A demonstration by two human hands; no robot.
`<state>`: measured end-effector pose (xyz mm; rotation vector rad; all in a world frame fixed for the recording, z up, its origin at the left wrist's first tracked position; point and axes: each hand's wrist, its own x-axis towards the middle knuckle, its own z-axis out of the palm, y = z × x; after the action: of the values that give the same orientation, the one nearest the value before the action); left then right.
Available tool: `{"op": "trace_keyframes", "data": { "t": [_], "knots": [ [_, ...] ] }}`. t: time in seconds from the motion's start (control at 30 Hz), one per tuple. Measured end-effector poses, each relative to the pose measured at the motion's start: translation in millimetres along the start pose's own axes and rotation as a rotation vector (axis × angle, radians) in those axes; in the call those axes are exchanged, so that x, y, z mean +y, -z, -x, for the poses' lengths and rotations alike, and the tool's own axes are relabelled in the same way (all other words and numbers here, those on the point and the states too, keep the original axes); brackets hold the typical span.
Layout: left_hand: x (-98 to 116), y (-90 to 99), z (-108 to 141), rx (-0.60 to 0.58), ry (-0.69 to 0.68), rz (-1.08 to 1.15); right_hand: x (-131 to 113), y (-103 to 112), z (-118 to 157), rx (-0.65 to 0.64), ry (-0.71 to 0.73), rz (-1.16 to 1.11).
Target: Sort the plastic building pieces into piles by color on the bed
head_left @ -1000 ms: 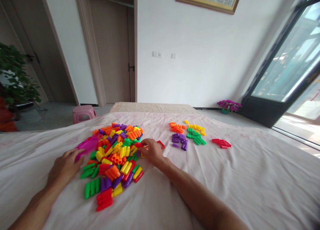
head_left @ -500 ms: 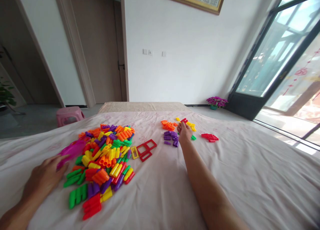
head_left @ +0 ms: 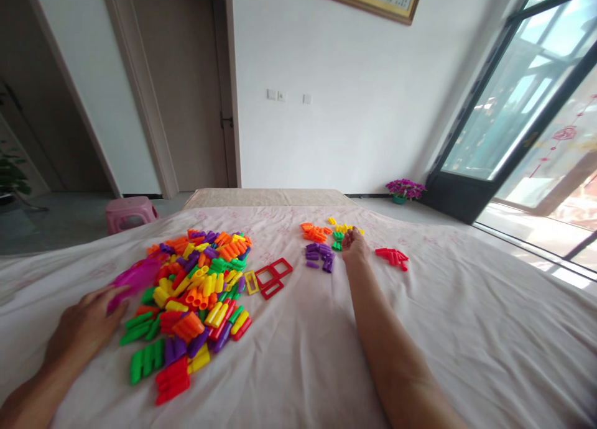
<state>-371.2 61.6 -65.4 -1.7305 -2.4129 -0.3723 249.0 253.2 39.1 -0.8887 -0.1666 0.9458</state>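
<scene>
My left hand (head_left: 86, 323) grips the near edge of a magenta plastic object (head_left: 140, 276) between thumb and fingers; its shape is blurred. Against it lies a large heap of bullet-shaped plastic building pieces (head_left: 200, 292) in several colours, some joined in rows. My right hand (head_left: 355, 247) is closed with curled fingers; whatever it may hold is hidden. Just left of it are green pieces (head_left: 337, 240) and purple pieces (head_left: 319, 256). Yellow pieces (head_left: 342, 228) show behind its fingers, orange pieces (head_left: 315, 232) farther left. Red pieces (head_left: 392, 257) lie apart on its right.
Red square frames (head_left: 269, 278) and a yellow frame (head_left: 251, 282) lie beside the heap. A wrinkled pale cloth (head_left: 298, 367) covers the surface. Beyond its edges stand a pink stool (head_left: 131, 213) and a pot of purple flowers (head_left: 403, 189).
My right hand has moved slightly right and nearer; the red piece seen in it is gone from its fingertips. The red group has one more piece. My left hand stays in place.
</scene>
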Motion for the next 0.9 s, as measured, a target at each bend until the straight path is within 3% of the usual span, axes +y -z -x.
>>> {"op": "trace_keyframes", "data": {
  "t": [0.13,0.27,0.33,0.4,0.53,0.67,0.8,0.9],
  "knots": [
    [8,7.8,3,-0.01,0.009,0.037,34,-18,40,-0.347,-0.044,0.27],
    [14,14.9,5,-0.014,0.025,0.042,70,-23,91,-0.824,-0.075,0.628],
    [17,17.2,6,-0.008,0.018,0.044,85,-22,117,-1.062,-0.02,0.794],
    [19,19.4,7,-0.006,0.014,0.041,97,-19,140,-1.246,0.135,0.941],
    [23,23.7,9,-0.012,0.015,0.026,108,-13,171,-1.564,0.621,1.09],
    [24,24.1,9,-0.004,0.008,0.025,116,-10,182,-1.644,0.859,1.213],
    [20,19.8,7,0.016,0.021,0.026,125,-7,185,-1.567,0.969,1.317],
    [18,16.5,6,0.018,0.011,0.038,127,-6,185,-1.552,0.974,1.303]
  ]
}}
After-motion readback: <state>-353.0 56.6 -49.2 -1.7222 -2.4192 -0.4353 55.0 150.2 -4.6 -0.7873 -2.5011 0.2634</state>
